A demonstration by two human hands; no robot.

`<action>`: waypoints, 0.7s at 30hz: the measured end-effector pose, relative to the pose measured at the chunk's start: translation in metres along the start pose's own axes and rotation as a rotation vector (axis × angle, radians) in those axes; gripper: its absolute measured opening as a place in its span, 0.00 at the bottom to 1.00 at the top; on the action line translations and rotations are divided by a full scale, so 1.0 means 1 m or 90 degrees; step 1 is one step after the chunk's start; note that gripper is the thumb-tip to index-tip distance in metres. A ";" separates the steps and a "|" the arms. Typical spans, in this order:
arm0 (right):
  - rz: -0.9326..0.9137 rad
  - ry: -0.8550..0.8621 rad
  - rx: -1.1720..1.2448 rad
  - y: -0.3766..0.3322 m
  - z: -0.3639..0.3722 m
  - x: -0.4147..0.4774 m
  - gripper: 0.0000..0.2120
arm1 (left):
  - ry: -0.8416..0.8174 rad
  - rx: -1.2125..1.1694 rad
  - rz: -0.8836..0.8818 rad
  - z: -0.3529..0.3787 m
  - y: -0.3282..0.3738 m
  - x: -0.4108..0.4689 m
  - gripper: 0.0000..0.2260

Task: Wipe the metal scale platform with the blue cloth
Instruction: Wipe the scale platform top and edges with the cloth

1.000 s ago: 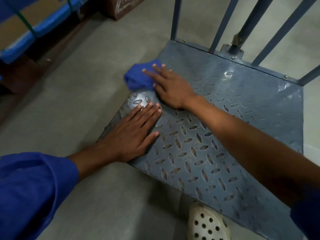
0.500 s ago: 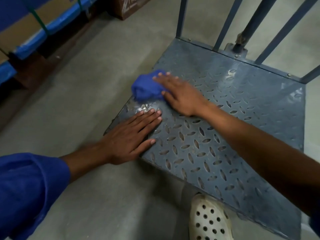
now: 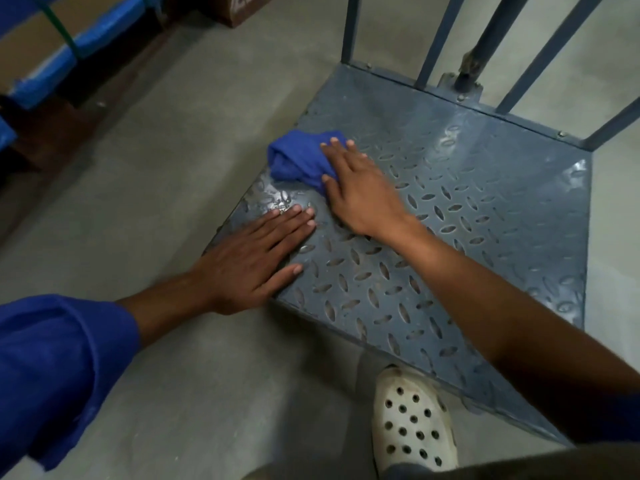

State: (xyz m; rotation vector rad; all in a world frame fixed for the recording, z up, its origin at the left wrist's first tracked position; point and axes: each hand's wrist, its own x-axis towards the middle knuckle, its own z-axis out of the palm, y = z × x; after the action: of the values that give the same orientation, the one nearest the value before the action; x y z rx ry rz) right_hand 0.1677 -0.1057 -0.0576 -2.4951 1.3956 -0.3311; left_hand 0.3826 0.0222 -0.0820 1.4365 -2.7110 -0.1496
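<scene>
The grey metal scale platform [image 3: 467, 216] with a raised diamond tread fills the centre and right of the head view. A bunched blue cloth [image 3: 294, 161] lies near its left corner. My right hand [image 3: 360, 188] presses on the cloth with straight fingers on top and the thumb against its near side. My left hand [image 3: 252, 258] lies flat on the platform's left edge, fingers straight and together, holding nothing. A scuffed, shiny patch of metal shows between the two hands.
Grey upright bars [image 3: 436, 39] rise from the platform's far edge. A white perforated clog [image 3: 412, 424] stands on the concrete floor [image 3: 173, 168] by the near edge. Blue-wrapped cardboard boxes [image 3: 69, 39] sit at the top left.
My right hand has slid the cloth a short way along the left part of the platform, from over its edge onto the metal. My left hand has stayed flat in the same spot.
</scene>
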 end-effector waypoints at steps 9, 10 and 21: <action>0.400 0.153 -0.045 0.130 -0.043 -0.115 0.33 | 0.012 -0.016 -0.058 0.005 0.008 0.014 0.33; 0.415 0.156 -0.049 0.125 -0.041 -0.113 0.33 | 0.016 -0.015 -0.066 0.006 0.010 0.020 0.33; 0.124 0.079 -0.028 0.039 -0.008 -0.083 0.26 | 0.056 -0.067 -0.174 0.014 0.047 0.073 0.39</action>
State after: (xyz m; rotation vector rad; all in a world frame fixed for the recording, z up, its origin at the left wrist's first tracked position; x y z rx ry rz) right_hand 0.0916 -0.0552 -0.0693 -2.3815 1.6970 -0.4243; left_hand 0.3012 -0.0111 -0.0894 1.7310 -2.3886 -0.2327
